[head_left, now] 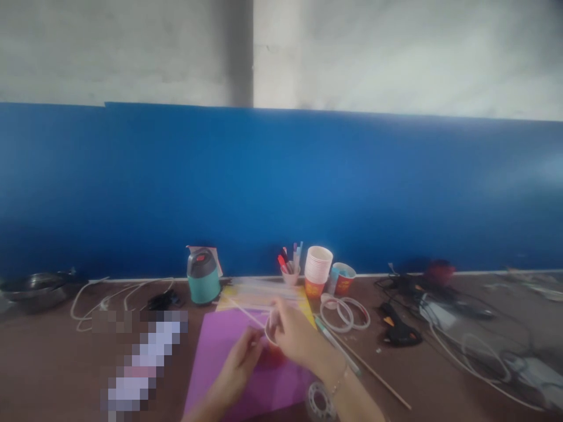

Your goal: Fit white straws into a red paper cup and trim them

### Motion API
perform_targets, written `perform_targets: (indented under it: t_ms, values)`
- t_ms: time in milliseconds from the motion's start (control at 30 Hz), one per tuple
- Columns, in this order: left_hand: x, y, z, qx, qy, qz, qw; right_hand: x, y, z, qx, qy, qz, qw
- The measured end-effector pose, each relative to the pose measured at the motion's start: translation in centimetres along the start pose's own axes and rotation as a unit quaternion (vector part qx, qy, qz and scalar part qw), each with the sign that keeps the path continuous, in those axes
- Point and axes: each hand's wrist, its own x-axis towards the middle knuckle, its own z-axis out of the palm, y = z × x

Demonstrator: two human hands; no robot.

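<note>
A paper cup (276,355), white at the rim and red lower down, is between my two hands over the purple sheet (211,351). My right hand (290,337) is closed over the cup's rim, its fingers bent at the opening and partly hiding it. My left hand (243,358) is on the cup's left side, fingertips pinched together; what they hold, if anything, is too blurred to tell. A thin white strip (244,310) slants from the upper left down to the cup's rim. Beyond the purple sheet lies a yellow sheet (309,305) with pale translucent strips on it.
A stack of paper cups (319,265), another cup (345,280), a pen holder (290,276) and a teal container (203,285) stand behind. White rings (336,314), a wooden stick (373,369), a tape roll (320,401), a glue gun (399,329) and cables lie rightward.
</note>
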Motion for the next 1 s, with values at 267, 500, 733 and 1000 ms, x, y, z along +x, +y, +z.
perform_targets:
  t_ms: [267,500,733,1000]
  values:
    - [0.2,0.0,0.2,0.068,0.060,-0.004,0.996,-0.2,-0.3,0.0,-0.051,-0.031,-0.051,0.997]
    - [0.2,-0.3,-0.2,0.096,0.057,-0.013,0.994,-0.1,1.3,-0.7,0.051,-0.061,-0.080,0.994]
    - [0.5,-1.2,-1.1,0.095,0.079,-0.009,0.992,0.1,0.6,0.8,0.020,-0.004,-0.068,0.997]
    - [0.9,1.0,-1.9,0.167,0.170,0.092,0.967,0.2,0.3,2.3,0.042,-0.014,-0.104,0.994]
